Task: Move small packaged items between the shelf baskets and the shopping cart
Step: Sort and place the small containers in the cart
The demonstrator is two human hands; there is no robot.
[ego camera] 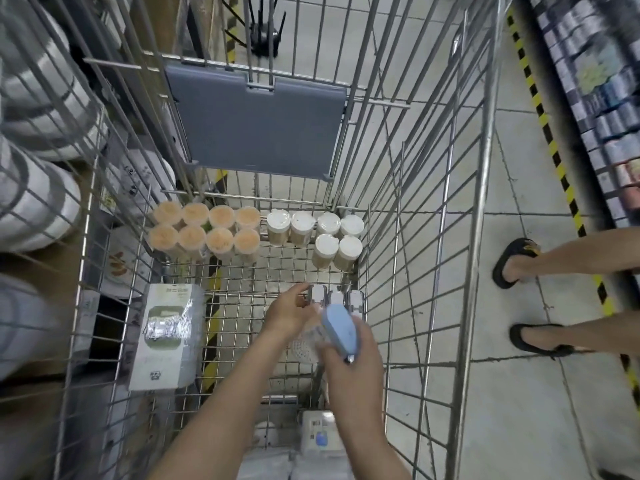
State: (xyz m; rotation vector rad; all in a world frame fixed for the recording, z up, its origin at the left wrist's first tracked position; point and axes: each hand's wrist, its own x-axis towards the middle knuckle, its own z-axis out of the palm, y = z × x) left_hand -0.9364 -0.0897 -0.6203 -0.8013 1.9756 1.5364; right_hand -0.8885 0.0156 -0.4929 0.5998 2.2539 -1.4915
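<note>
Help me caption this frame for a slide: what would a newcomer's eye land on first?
Probably the two hands low in the shopping cart: the right hand grips a pale blue packaged item, the left hand reaches toward small white packages standing near the cart's right wall. Next, the tidy jars at the far end: eight orange-topped jars on the left, six white-lidded jars on the right.

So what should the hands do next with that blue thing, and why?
Probably set the blue packaged item, held by the right hand, down beside the row of small packs on the cart floor. The left hand is already at that row.
</note>
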